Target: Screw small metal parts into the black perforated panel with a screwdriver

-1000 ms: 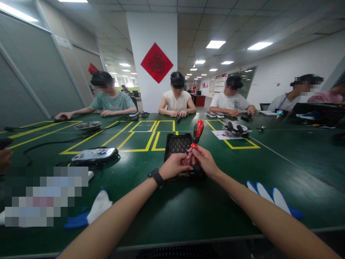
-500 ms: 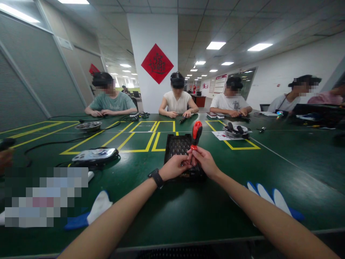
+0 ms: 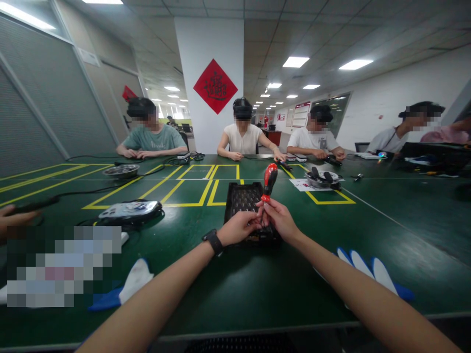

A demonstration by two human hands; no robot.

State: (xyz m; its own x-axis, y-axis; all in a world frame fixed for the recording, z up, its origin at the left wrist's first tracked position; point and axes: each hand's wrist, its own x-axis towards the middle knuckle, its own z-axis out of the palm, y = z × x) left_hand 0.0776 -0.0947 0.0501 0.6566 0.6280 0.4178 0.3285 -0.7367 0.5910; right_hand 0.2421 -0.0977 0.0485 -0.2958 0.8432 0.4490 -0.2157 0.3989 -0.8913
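My right hand [image 3: 281, 219] is closed around the lower part of a screwdriver with a red and black handle [image 3: 269, 179], held upright over the near end of a black slotted tray [image 3: 241, 197]. My left hand [image 3: 239, 226], a dark watch on its wrist, is pinched against the same spot at the screwdriver's shaft, fingertips meeting those of the right hand. The tip of the tool and whatever lies under the fingers are hidden.
A handheld device [image 3: 128, 211] lies left of the tray on a dark mat. White and blue gloves [image 3: 362, 267] rest by my right arm, another glove [image 3: 127, 287] by my left. Metal bowls [image 3: 120, 170] and cables sit farther off. Several people sit across the green table [image 3: 386, 230]; another person's hand [image 3: 14, 218] is at far left.
My hands and the screwdriver have stayed nearly still. The person opposite has stretched an arm to the right, and the hand at far left has come further into view.
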